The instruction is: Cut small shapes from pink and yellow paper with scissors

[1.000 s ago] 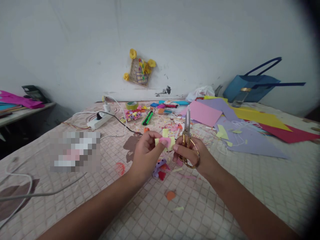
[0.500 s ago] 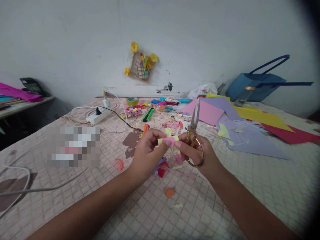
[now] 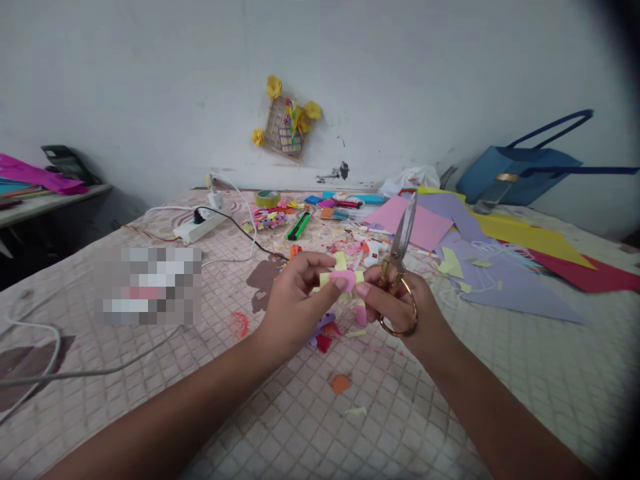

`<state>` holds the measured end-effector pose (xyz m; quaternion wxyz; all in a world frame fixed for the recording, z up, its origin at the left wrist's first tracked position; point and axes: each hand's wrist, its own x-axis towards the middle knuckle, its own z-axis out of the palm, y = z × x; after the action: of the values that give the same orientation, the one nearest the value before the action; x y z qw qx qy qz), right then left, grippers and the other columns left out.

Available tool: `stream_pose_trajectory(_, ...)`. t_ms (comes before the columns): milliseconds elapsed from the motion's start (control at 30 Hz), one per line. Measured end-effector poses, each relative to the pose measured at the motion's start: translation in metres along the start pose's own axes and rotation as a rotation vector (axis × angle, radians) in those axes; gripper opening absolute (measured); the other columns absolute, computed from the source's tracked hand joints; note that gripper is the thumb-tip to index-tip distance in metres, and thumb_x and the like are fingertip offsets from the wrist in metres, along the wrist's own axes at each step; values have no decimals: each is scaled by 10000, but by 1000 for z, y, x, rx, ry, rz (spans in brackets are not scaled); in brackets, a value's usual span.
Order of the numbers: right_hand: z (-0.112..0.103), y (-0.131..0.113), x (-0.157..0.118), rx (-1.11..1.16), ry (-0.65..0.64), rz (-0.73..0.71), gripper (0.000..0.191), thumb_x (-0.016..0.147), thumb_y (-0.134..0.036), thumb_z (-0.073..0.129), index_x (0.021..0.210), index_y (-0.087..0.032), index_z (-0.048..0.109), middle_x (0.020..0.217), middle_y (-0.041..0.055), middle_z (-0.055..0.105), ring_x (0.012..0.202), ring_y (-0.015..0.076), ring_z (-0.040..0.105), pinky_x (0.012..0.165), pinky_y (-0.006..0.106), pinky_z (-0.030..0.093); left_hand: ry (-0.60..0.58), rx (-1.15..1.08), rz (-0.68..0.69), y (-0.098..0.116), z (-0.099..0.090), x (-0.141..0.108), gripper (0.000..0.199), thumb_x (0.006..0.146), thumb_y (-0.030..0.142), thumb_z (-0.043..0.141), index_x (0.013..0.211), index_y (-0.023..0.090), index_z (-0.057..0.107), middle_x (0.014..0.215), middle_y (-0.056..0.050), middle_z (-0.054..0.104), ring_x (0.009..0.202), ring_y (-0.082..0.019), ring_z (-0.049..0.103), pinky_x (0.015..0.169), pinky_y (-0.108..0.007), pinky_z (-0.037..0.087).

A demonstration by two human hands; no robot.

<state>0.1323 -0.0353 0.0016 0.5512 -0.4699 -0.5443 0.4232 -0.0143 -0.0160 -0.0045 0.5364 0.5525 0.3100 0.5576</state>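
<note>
Between my hands is a small pink and pale-yellow paper piece (image 3: 344, 279) with yellow tabs sticking out. My left hand (image 3: 300, 293) pinches it, the thumb lying on the pink part. My right hand (image 3: 400, 303) has thumb and finger at the piece's right edge and also holds gold-handled scissors (image 3: 404, 237), whose blades point up and away from the paper. One handle loop hangs around the back of the right hand's fingers. Under the hands lie purple and red paper scraps (image 3: 324, 343) and an orange paper disc (image 3: 341, 384).
A green cutter (image 3: 299, 227), a tape roll (image 3: 267, 198) and many paper bits lie further back. Coloured sheets (image 3: 510, 287) cover the right side, with a blue bag (image 3: 520, 173) behind. A power strip (image 3: 200, 228) and cables are on the left.
The scissors have tilted a little to the right in my right hand. The paper piece has turned slightly, showing its upper yellow tab more plainly. The whole view has shifted slightly.
</note>
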Motion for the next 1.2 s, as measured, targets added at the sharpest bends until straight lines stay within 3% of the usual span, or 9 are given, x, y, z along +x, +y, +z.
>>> stream_pose_trajectory(200,-4,-1,-1,-49,-24,-44,145,660,-272,660,662,-198,535,477,-62,483,386,91,466,353,202,358,-13,-132,-96,3,2,2,303,652,190,706,924,176,573,684,18,628,640,-104,580,596,-212,425)
stream_pose_trajectory(300,-5,-2,-2,-80,-26,-71,125,688,-267,638,657,-199,538,452,-57,478,374,78,413,336,188,302,-92,-181,-134,2,3,3,226,675,217,687,886,161,629,732,-8,657,694,-122,595,658,-239,442)
stream_pose_trajectory(400,-5,-1,-3,-80,-47,-76,113,698,-260,633,659,-199,546,452,-57,493,350,61,373,319,175,265,-87,-126,-161,1,1,3,130,693,235,672,787,149,644,690,-7,637,652,-112,568,626,-233,425)
stream_pose_trajectory(667,-3,2,-2,-58,21,-58,124,635,-253,693,676,-199,589,486,-54,505,389,89,468,362,201,384,-142,155,-75,4,-6,2,141,731,297,631,762,160,618,651,-1,566,568,-101,473,512,-216,335)
stream_pose_trajectory(900,-5,3,-1,-170,-58,-101,100,722,-286,640,708,-189,624,471,-47,498,384,79,449,349,185,333,-172,304,-10,-1,-7,-1,176,765,335,586,781,166,629,676,-14,544,607,-114,450,536,-226,355)
stream_pose_trajectory(1200,-7,4,-1,-175,-113,-104,117,773,-279,604,733,-170,589,464,-48,512,392,58,419,360,158,306,-193,171,-58,0,-6,1,189,772,320,592,845,146,597,711,-4,575,634,-96,500,569,-210,387)
